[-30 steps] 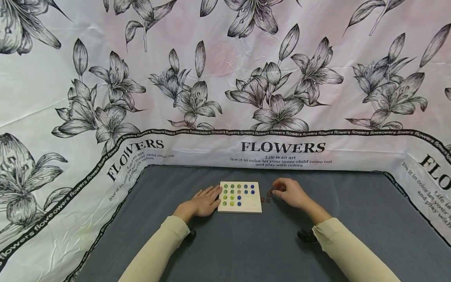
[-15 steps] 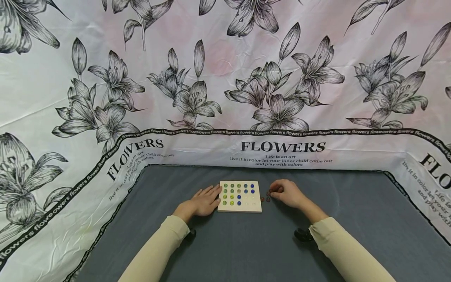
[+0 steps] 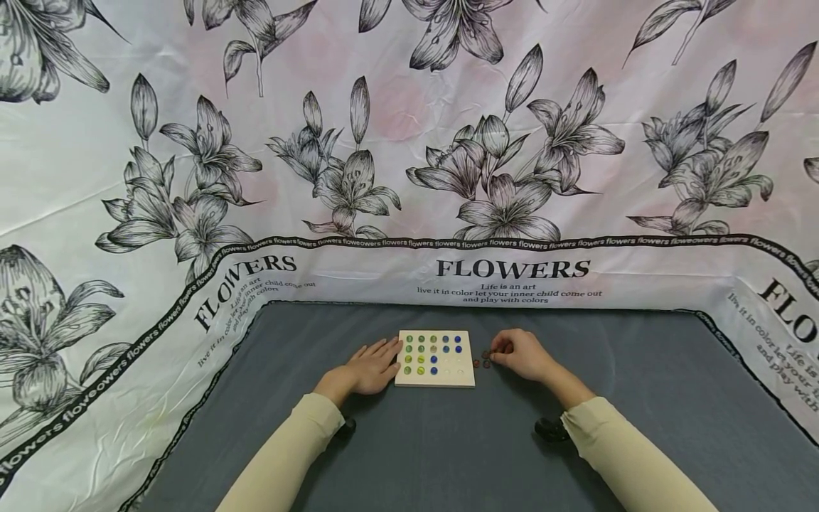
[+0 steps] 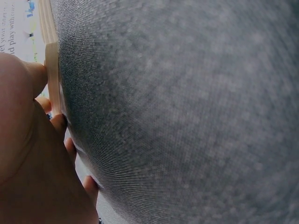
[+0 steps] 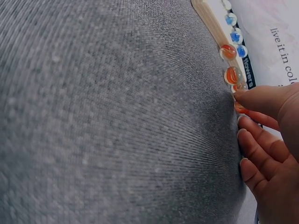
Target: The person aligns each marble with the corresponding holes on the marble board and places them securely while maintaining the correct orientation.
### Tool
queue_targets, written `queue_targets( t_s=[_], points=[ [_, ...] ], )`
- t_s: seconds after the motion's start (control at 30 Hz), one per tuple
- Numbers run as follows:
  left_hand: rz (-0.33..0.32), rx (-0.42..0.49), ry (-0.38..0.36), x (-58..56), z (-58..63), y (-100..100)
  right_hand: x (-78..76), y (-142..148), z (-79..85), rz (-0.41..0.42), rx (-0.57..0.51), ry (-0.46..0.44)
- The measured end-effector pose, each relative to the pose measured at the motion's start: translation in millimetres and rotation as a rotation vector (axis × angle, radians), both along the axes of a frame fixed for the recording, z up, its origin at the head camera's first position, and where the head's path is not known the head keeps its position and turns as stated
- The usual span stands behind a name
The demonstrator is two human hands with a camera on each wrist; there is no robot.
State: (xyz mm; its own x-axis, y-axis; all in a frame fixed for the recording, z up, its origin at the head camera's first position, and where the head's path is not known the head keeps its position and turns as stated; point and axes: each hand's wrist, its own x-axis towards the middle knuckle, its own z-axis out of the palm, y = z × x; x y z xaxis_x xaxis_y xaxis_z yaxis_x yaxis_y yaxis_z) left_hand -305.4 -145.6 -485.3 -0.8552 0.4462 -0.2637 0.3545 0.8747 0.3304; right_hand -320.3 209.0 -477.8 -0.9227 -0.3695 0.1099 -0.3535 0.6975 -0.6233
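A light wooden board [image 3: 451, 381] stands on the grey cloth, with green, yellow and blue marbles [image 3: 434, 360] sitting in rows of hollows. Bare hollows show at its near right corner. My left hand [image 3: 367, 370] lies palm down against the board's left side, fingers stretched out and the thumb at the edge. In the right wrist view, my right hand [image 5: 268, 135] pinches an orange marble [image 5: 239, 108] between thumb and index finger, its other fingers bent low over the cloth. Further orange-red marbles [image 5: 233, 75] lie between that hand and the board's right side.
Grey cloth [image 3: 422, 448] covers the tabletop. Behind it rises a white, flower-printed fabric [image 3: 358, 270] with lettering. Dark wrist-worn devices [image 3: 552, 429] show beneath both sleeves [image 3: 630, 441].
My right hand has shifted slightly left and toward me, its fingertips closer in by the loose marbles. My left hand stays at the board's side.
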Motion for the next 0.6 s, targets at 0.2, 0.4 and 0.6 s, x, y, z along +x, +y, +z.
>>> queue_targets(
  t_s=[0.2, 0.4, 0.6],
  points=[
    [-0.005, -0.025, -0.008, 4.7, 8.2, 2, 2.1, 3, 2.9, 0.011, -0.008, -0.006],
    [-0.017, -0.037, 0.000, 10.4, 19.2, 2, 5.9, 7, 5.2, 0.021, -0.026, -0.005],
    [-0.026, -0.037, 0.006, 10.9, 18.7, 2, 11.3, 9, 8.9, 0.028, -0.048, -0.001]
  ],
)
